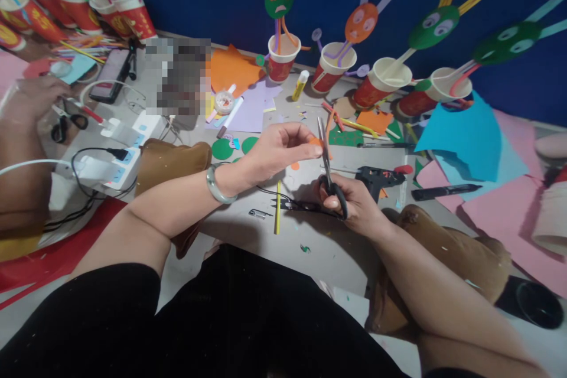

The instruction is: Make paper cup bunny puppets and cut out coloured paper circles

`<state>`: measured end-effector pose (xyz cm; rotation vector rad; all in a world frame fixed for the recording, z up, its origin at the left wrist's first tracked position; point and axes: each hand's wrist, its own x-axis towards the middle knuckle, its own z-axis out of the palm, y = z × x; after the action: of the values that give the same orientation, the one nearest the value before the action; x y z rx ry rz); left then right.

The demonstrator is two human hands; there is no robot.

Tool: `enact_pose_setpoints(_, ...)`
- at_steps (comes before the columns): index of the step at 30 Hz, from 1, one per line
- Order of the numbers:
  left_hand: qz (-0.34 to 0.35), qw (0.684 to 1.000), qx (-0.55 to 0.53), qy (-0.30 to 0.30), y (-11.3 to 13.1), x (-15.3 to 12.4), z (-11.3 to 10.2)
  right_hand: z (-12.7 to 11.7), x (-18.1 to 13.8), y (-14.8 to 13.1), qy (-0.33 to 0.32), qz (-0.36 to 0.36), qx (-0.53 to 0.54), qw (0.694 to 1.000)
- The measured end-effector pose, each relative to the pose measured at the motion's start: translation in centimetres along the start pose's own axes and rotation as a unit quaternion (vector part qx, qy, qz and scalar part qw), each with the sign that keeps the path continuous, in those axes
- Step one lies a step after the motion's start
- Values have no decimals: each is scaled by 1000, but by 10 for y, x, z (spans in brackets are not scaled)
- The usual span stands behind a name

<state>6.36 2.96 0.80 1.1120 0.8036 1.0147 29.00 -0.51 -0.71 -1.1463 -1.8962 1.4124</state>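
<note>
My left hand point(283, 150), a bangle on its wrist, pinches a small piece of orange paper point(315, 142) between thumb and fingertips. In my right hand point(357, 207) are black-handled scissors point(326, 162), blades pointing up and away, right beside the paper. A narrow orange strip shows just behind the blades; whether it joins the held piece, I cannot tell. Under my hands lie green paper circles point(222, 149), an orange paper dot point(295, 166) and a yellow stick point(277, 208).
Paper cups point(283, 58) with paper-faced figures line the blue wall. A black glue gun point(381, 180) lies right of my hands, near blue paper point(460, 136). A glue stick point(300, 86) stands ahead. Leftward are a power strip point(126, 159) and another person's hand point(38, 100).
</note>
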Motion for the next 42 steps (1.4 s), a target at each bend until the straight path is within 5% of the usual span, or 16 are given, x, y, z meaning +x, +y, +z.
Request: enact_pose_setpoints(42,54,998,2,-13,-13,7,-9,0,-3,2,4,1,9,1000)
